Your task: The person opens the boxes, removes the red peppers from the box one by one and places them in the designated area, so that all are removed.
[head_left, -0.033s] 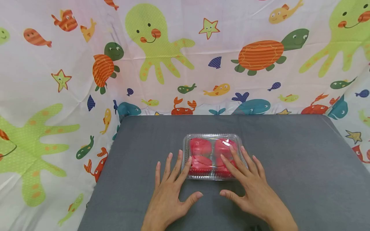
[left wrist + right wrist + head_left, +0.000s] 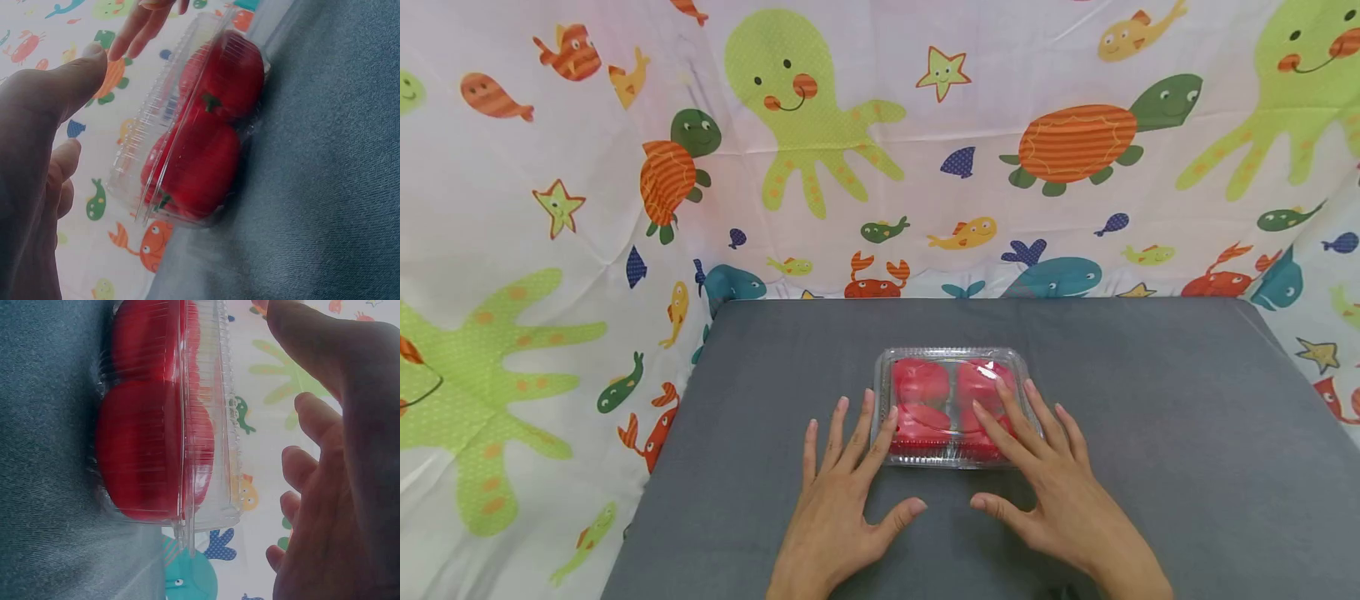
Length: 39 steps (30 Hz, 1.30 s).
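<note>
A clear plastic clamshell box (image 2: 952, 354) lies on the grey tabletop with its lid down. Several rounded red items (image 2: 921, 382) fill it; the left wrist view shows green stems on the red items (image 2: 200, 165), which look like peppers. My left hand (image 2: 842, 508) is spread, palm down, at the box's near left corner. On the near right side, my right hand (image 2: 1060, 483) is spread too, its fingers above the lid in the head view. Both wrist views show the hands apart from the box, fingers fairly straight. Neither hand holds anything.
The grey cloth-covered table (image 2: 1150, 400) extends to both sides of the box and behind it. A white curtain (image 2: 880, 75) printed with sea animals hangs at the back and along both sides. A small dark object (image 2: 1063, 592) shows at the bottom edge.
</note>
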Tool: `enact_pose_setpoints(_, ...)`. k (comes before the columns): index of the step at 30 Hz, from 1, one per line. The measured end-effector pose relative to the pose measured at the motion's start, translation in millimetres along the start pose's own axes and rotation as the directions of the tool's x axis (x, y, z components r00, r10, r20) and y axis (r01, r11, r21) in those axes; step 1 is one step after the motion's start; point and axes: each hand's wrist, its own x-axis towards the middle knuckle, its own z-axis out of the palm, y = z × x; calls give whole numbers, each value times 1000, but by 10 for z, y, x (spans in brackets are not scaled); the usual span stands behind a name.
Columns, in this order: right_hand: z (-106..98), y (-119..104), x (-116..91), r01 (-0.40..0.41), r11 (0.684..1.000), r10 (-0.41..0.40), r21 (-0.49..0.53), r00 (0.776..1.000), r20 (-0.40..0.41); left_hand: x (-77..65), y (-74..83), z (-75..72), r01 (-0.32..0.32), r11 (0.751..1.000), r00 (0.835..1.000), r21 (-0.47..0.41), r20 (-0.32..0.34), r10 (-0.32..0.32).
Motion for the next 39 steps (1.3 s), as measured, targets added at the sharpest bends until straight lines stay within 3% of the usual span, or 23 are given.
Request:
enact_pose_setpoints(14, -7, 46, 5, -9, 1000, 9, 16, 1000, -15, 4, -32, 22, -26, 993, 999, -117, -25, 24)
enact_pose_setpoints(18, 1, 61, -1, -22, 999, 22, 32, 1000, -14, 2, -54, 24, -3, 986, 1000, -168, -4, 3)
enact_pose_setpoints(22, 19, 83, -9, -63, 996, 64, 63, 998, -8, 8, -69, 28, 61, 949, 998, -309, 39, -52)
enact_pose_setpoints(25, 29, 107, -20, -97, 991, 99, 88, 995, -16, 33, -81, 43, 111, 892, 994, -437, 72, -88)
enact_pose_setpoints(29, 30, 143, -37, -149, 982, 149, 113, 989, 4, 70, -98, 77, 167, 826, 986, -539, 108, -129)
enact_pose_setpoints(33, 13, 177, -36, -211, 968, 205, 133, 977, 59, 77, -109, 119, 205, 809, 979, -551, 131, -159)
enact_pose_setpoints(39, 12, 213, -27, -284, 946, 266, 153, 955, 128, 76, -119, 196, 196, 797, 980, -571, 108, -165)
